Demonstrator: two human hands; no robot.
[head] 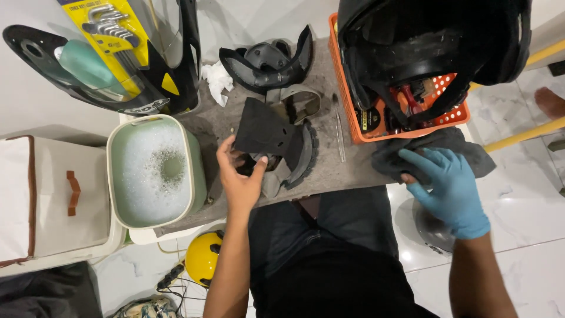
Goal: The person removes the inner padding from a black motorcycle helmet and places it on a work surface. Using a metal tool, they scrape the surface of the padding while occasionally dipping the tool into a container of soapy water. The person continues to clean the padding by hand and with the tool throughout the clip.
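I have the left hand [240, 176] pinching a black pad [261, 131], a flat, roughly triangular piece of liner. Thumb and fingers close on its lower left corner, so the pad stands up and to the right of my grip, tilted over the other loose liner pieces [297, 159] heaped in the middle of the counter [329, 171]. The left forearm comes up from the bottom of the view, bare, wrist bent slightly inward.

My right hand [448, 185] wears a blue glove and lies palm down, fingers spread, on a dark cloth [471, 150] at the counter's right edge. It presses the cloth flat rather than clenching it; I cannot tell whether the fingertips curl under any fold. That forearm enters from the lower right.

Just above the cloth sits an orange basket [347, 106] with small tools inside, and a black helmet [435, 41] rests in its top. Between basket and liner pieces lies a thin metal tool [338, 126]. Farther back is another curved black pad [268, 62] beside a crumpled white tissue [216, 79].

To the left of my grip stands a pale green tub [154, 171] of foamy water. Behind it lean a visor [76, 70] and a yellow pack of hex keys [112, 29]. A white fabric box [50, 194] sits at far left. The floor [529, 224] is glossy white marble, with a yellow helmet [203, 256] down by my knee.
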